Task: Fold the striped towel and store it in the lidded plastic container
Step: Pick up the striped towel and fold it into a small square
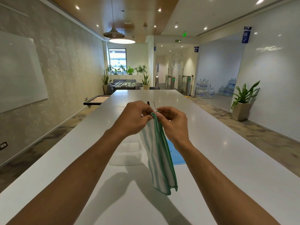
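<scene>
A white towel with green stripes and a green hem (159,158) hangs doubled over in the air above the long white table (219,159). My left hand (134,118) and my right hand (174,122) both pinch its top edge, close together. Behind the towel a clear plastic container (127,153) stands on the table, without its lid. A blue lid (176,154) lies flat to the container's right, partly hidden by the towel.
The table runs far ahead of me, with a dark slot (151,103) in its middle. A small game table (96,100) stands off its left side. A potted plant (242,103) and water bottles (205,90) are on the right.
</scene>
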